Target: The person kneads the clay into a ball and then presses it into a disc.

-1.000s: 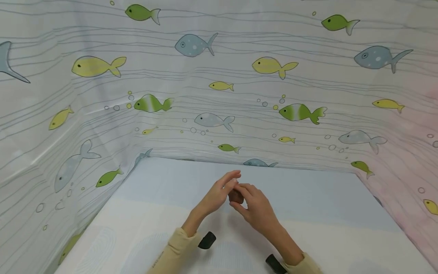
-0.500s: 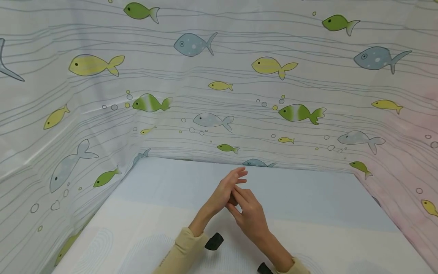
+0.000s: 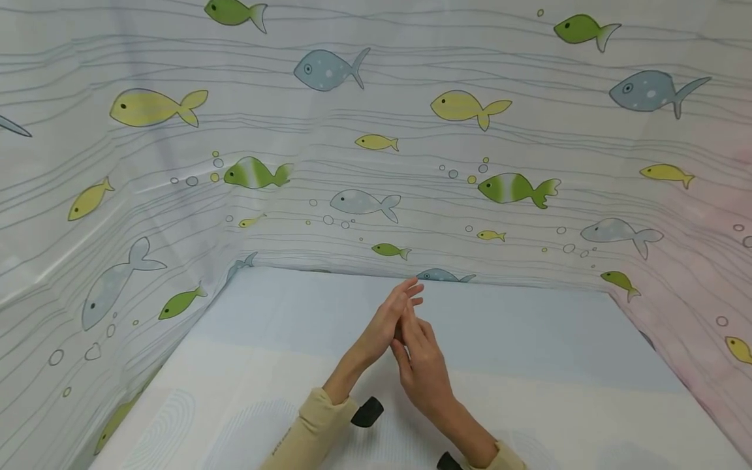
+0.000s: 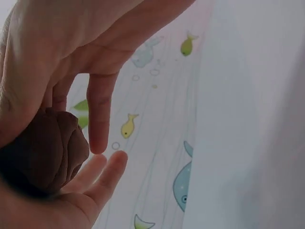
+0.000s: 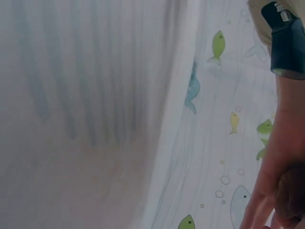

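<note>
A dark brown, creased lump of modelling clay sits between the two palms, mostly hidden in the head view. My left hand lies along one side of it, fingers extended up and away. In the right wrist view the clay shows against the left palm. From the other side my right hand presses on the clay, its fingers stretched toward the left hand and its thumb nearer the body. Seen from the left wrist, right fingers hang close over the left fingertips.
Under the hands spreads a white and pale blue table. A curtain printed with fish rises behind it and along both sides. Black camera mounts stick out at both wrists, beside the beige sleeves.
The right hand has moved left and up against the left hand, its fingers straightening from a cupped shape. The clay, visible between the hands at first, is now largely covered.
</note>
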The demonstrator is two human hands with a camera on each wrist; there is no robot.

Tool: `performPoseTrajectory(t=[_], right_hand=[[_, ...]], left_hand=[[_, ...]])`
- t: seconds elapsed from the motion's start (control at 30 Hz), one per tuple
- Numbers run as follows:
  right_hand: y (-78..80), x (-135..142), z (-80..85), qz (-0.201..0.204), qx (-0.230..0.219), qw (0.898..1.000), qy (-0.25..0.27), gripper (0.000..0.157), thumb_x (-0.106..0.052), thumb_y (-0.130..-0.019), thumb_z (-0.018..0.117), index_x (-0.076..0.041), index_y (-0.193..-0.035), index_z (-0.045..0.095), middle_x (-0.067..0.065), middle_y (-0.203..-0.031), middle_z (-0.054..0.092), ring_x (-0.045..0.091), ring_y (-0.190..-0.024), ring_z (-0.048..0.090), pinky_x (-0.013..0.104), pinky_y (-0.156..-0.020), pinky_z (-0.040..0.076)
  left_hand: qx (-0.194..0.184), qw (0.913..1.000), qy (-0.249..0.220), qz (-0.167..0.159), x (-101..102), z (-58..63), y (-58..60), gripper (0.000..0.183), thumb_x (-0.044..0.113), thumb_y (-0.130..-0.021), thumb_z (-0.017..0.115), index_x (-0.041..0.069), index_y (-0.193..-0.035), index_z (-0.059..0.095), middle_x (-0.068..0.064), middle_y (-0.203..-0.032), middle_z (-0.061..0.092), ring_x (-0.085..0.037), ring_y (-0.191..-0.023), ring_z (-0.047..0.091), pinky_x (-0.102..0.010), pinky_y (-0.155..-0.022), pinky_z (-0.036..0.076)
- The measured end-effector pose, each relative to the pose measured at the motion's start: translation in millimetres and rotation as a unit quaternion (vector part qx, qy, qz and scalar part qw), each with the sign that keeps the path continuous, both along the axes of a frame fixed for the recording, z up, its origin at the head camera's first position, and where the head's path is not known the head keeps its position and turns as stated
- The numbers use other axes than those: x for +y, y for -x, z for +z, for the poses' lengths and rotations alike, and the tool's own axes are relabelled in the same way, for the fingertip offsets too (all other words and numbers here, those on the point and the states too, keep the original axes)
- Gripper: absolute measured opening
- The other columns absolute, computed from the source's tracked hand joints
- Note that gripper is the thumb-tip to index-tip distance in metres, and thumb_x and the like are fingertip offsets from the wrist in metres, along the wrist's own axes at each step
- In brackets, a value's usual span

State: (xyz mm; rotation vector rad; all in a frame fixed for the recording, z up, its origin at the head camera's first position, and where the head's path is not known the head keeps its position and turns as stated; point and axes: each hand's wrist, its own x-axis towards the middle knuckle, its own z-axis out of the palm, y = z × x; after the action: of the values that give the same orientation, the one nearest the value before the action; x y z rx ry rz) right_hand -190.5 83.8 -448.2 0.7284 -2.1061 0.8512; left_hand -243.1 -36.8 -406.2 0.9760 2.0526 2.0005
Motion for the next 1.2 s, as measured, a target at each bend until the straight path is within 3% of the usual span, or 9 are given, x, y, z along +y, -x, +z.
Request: performPoseTrajectory(t=[0.1,0.2,0.3,0.47,0.6,0.77,0.87,1.0,1.2], right_hand=[[-1.1,-2,2.4,0.024,-0.025,0.999,0.016,0.058,-0.015,-0.106,0.045,0.003,-0.155,0.021,0.019,-0.160,0.028,0.033,-0.142,0.036,0.026,-0.117,0.025],[-1.8,-3,7.1,0.062,-0.079,0.994,0.041,0.064,-0.006,-0.104,0.044,0.001,-0.157,0.009,0.021,-0.164,0.007,0.036,-0.151,0.011,0.026,-0.121,0.005],[-0.6,-3,11.2,0.090,-0.129,0.985,0.077,0.067,-0.003,-0.105,0.039,-0.001,-0.158,-0.001,0.015,-0.165,-0.008,0.034,-0.152,-0.004,0.024,-0.120,-0.002],[1.4,-3,11.7,0.115,-0.184,0.967,0.136,0.064,-0.005,-0.107,0.033,-0.006,-0.158,-0.006,0.007,-0.165,-0.015,0.030,-0.152,-0.010,0.018,-0.117,-0.005],[4.7,0,12.1,0.113,-0.210,0.957,0.165,0.059,-0.010,-0.109,0.026,-0.008,-0.158,-0.006,0.006,-0.165,-0.015,0.028,-0.152,-0.011,0.013,-0.115,-0.005],[13.6,6,16.5,0.108,-0.227,0.949,0.192,0.056,-0.018,-0.110,0.020,-0.008,-0.158,-0.006,0.002,-0.166,-0.010,0.023,-0.152,-0.007,0.013,-0.115,0.000],[18.3,10,17.7,0.108,-0.241,0.941,0.211,0.056,-0.026,-0.110,0.018,-0.014,-0.159,-0.007,-0.002,-0.166,-0.008,0.019,-0.152,-0.004,0.013,-0.115,0.003],[24.6,13,16.2,0.099,-0.250,0.938,0.220,0.056,-0.033,-0.110,0.016,-0.019,-0.159,-0.006,-0.002,-0.166,-0.006,0.018,-0.152,-0.002,0.025,-0.119,0.005],[34.1,16,13.0,0.096,-0.263,0.932,0.228,0.054,-0.035,-0.110,0.015,-0.022,-0.159,-0.005,-0.004,-0.166,-0.006,0.017,-0.152,-0.001,0.050,-0.120,0.006]], left_hand=[[-0.009,0.9999,-0.009,-0.008,2,-1.0,-1.0,0.064,0.049,-0.105,0.025,0.012,-0.157,0.021,-0.012,-0.159,0.030,-0.036,-0.144,0.034,-0.054,-0.110,0.036],[-0.019,0.9995,-0.019,-0.014,4,-2.6,-2.8,0.064,0.049,-0.105,0.023,0.013,-0.158,0.019,-0.012,-0.160,0.029,-0.033,-0.145,0.033,-0.052,-0.113,0.032],[-0.016,0.9996,-0.021,-0.009,6,-3.8,-4.0,0.065,0.049,-0.105,0.023,0.013,-0.159,0.016,-0.011,-0.161,0.027,-0.028,-0.146,0.030,-0.050,-0.115,0.028],[-0.016,0.9998,-0.001,0.006,9,-7.0,-7.2,0.066,0.050,-0.105,0.022,0.016,-0.160,0.009,-0.004,-0.163,0.022,-0.019,-0.149,0.021,-0.051,-0.119,0.019],[-0.010,0.9997,0.021,-0.003,11,-13.4,-12.6,0.066,0.048,-0.106,0.016,0.012,-0.160,0.005,0.000,-0.165,0.010,-0.016,-0.151,0.010,-0.048,-0.121,0.013],[-0.004,0.9993,0.034,-0.015,14,-19.1,-21.9,0.064,0.046,-0.107,0.009,0.010,-0.160,0.002,0.000,-0.166,0.004,-0.019,-0.150,0.016,-0.042,-0.115,0.029],[-0.010,0.9991,0.037,-0.017,16,-20.7,-25.9,0.065,0.046,-0.106,0.008,0.010,-0.159,0.001,0.000,-0.166,0.004,-0.019,-0.150,0.015,-0.040,-0.115,0.029],[-0.024,0.9990,0.030,-0.023,19,-23.5,-29.3,0.068,0.050,-0.106,0.010,0.008,-0.159,-0.001,-0.002,-0.166,0.004,-0.017,-0.151,0.007,-0.044,-0.120,0.017],[-0.041,0.9986,0.033,-0.009,20,-26.7,-35.3,0.073,0.054,-0.105,0.012,0.006,-0.159,0.001,-0.004,-0.166,0.008,-0.017,-0.151,0.012,-0.047,-0.118,0.022]])
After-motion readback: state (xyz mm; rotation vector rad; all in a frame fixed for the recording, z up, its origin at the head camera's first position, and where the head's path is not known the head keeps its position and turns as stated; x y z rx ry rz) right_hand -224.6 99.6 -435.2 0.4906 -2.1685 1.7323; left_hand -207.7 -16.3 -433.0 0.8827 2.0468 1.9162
